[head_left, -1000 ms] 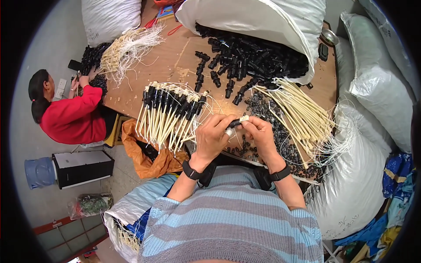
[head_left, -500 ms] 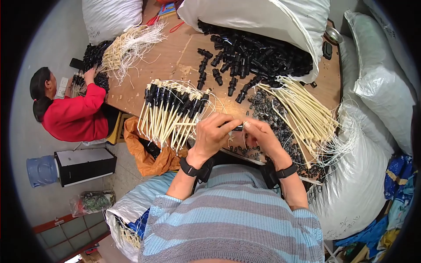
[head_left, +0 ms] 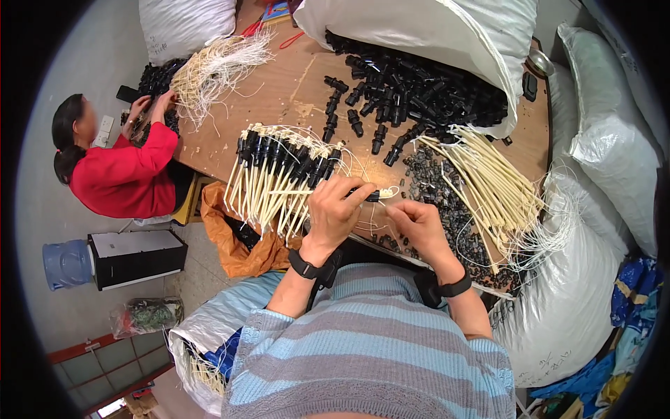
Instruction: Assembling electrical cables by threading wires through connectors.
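Note:
My left hand (head_left: 333,213) is closed around a thin cream tube with a black plastic fitting (head_left: 374,196) on its end. A pale knot and small loop of white cord (head_left: 388,192) stick out past the fitting. My right hand (head_left: 421,229) is just beside it, thumb and forefinger pinched on what looks like the cord's thin end. Left of my hands lies a row of cream tubes (head_left: 269,199) capped with black fittings and knotted cords. To the right are plain cream tubes (head_left: 495,188) with loose white cords, next to many small black parts (head_left: 443,202).
Black plastic fittings (head_left: 412,98) spill from a large white sack (head_left: 433,28) at the table's far side. Full white sacks (head_left: 558,300) crowd the right. At the left, a co-worker in a red top (head_left: 125,171) handles parts beside another cord bundle (head_left: 220,73). An orange bag (head_left: 230,244) hangs near the table edge.
My right hand has drawn slightly away from the fitting, down and to the right, uncovering the knot and loop. The co-worker's hands have shifted toward the cord bundle.

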Available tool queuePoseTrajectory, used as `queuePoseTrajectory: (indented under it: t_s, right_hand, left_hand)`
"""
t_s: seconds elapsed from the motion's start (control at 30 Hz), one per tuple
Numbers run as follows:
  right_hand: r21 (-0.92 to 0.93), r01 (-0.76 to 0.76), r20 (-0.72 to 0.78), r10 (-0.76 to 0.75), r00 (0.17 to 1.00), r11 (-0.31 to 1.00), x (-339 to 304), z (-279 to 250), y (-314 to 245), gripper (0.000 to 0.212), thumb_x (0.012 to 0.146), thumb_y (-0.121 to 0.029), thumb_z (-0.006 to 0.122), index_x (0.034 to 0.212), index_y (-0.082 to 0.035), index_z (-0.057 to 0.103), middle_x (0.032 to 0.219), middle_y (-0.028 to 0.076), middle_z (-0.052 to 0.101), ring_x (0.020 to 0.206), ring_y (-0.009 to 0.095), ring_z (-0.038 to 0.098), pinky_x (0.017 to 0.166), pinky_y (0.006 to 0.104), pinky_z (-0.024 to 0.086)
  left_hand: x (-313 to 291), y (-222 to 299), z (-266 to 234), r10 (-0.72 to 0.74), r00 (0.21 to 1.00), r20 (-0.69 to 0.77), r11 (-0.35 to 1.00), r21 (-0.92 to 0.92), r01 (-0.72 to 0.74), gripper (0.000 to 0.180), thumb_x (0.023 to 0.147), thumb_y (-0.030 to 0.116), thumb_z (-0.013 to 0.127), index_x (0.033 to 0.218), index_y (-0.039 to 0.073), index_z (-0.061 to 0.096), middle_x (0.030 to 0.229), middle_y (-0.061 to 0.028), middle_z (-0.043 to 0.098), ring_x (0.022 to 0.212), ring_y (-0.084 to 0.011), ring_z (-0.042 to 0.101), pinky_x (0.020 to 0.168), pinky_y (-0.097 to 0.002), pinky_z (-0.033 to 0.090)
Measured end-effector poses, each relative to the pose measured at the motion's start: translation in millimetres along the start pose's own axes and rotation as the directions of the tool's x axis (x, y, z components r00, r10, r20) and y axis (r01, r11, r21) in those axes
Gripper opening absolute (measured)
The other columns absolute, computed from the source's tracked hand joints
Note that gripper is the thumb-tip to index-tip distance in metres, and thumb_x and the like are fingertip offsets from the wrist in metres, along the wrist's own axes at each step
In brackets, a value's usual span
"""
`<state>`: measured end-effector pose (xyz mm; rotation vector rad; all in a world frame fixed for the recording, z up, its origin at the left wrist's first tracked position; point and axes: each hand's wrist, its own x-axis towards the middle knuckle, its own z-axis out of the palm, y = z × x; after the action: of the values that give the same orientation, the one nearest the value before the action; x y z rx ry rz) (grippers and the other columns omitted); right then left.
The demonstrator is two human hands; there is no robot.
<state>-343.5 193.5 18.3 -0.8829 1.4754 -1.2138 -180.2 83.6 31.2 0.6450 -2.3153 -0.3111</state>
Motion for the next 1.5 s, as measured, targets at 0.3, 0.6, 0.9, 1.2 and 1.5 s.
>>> queuePoseTrajectory:
  t_s: [0.3, 0.6, 0.9, 1.2, 1.5]
  right_hand:
    - [0.194, -0.129, 0.029, 0.126, 0.992, 0.972, 2.5, -1.6, -11.4, 0.013, 0.092, -0.012, 0.065, 0.093, 0.0, 0.07, 0.071, -0.005, 0.064, 0.06, 0.001, 0.052, 0.052, 0.0178, 0.039]
    - [0.355, -0.026, -0.155, 0.087, 0.984, 0.934, 2.7, -10.0, -2.6, 0.007, 0.088, -0.009, 0.068, 0.093, -0.004, 0.071, 0.077, -0.005, 0.065, 0.064, 0.001, 0.053, 0.057, 0.0171, 0.041]
    - [0.281, -0.171, 0.047, 0.165, 0.985, 0.944, 14.5, 6.4, -7.9, 0.011, 0.09, -0.013, 0.067, 0.095, -0.004, 0.071, 0.077, -0.005, 0.066, 0.064, 0.0, 0.054, 0.055, 0.016, 0.04]
    - [0.37, 0.032, -0.243, 0.064, 0.968, 0.929, 13.2, -18.8, 2.3, 0.013, 0.089, -0.006, 0.066, 0.1, -0.001, 0.07, 0.081, -0.003, 0.066, 0.065, 0.001, 0.052, 0.058, 0.0155, 0.039]
    - [-0.46, 0.515, 0.501, -0.268, 0.823, 0.723, -28.1, 15.6, -4.5, 0.043, 0.079, -0.028, 0.072, 0.117, -0.009, 0.062, 0.108, 0.011, 0.062, 0.089, 0.032, 0.064, 0.076, 0.0404, 0.052]
  left_hand:
    - [-4.5, -5.4, -3.4, -0.016, 1.0, -0.013, 0.997, 0.081, 0.017, 0.039, 0.059, -0.004, 0.063, 0.094, 0.013, 0.071, 0.085, -0.0012, 0.064, 0.076, -0.0218, 0.06, 0.063, -0.0332, 0.047]
    - [0.5, -6.0, -6.6, -0.044, 0.996, -0.078, 0.994, 0.095, 0.051, 0.035, 0.061, -0.004, 0.064, 0.092, 0.012, 0.071, 0.085, -0.0011, 0.065, 0.077, -0.0215, 0.061, 0.064, -0.033, 0.047]
    - [5.2, 0.1, -1.5, 0.033, 0.999, -0.004, 0.998, 0.05, -0.033, 0.036, 0.059, -0.004, 0.065, 0.092, 0.011, 0.071, 0.087, -0.002, 0.066, 0.076, -0.0224, 0.062, 0.063, -0.0327, 0.048]
    - [-3.6, -14.0, -5.6, -0.089, 0.993, -0.073, 0.992, 0.081, 0.095, 0.039, 0.062, -0.007, 0.062, 0.094, 0.013, 0.07, 0.085, -0.0019, 0.067, 0.075, -0.0192, 0.065, 0.059, -0.0306, 0.048]
    - [-6.4, -62.8, -20.6, -0.425, 0.895, -0.136, 0.808, 0.389, 0.442, 0.036, 0.068, 0.001, 0.069, 0.104, 0.01, 0.068, 0.087, -0.0054, 0.068, 0.077, -0.0229, 0.061, 0.067, -0.0336, 0.043]
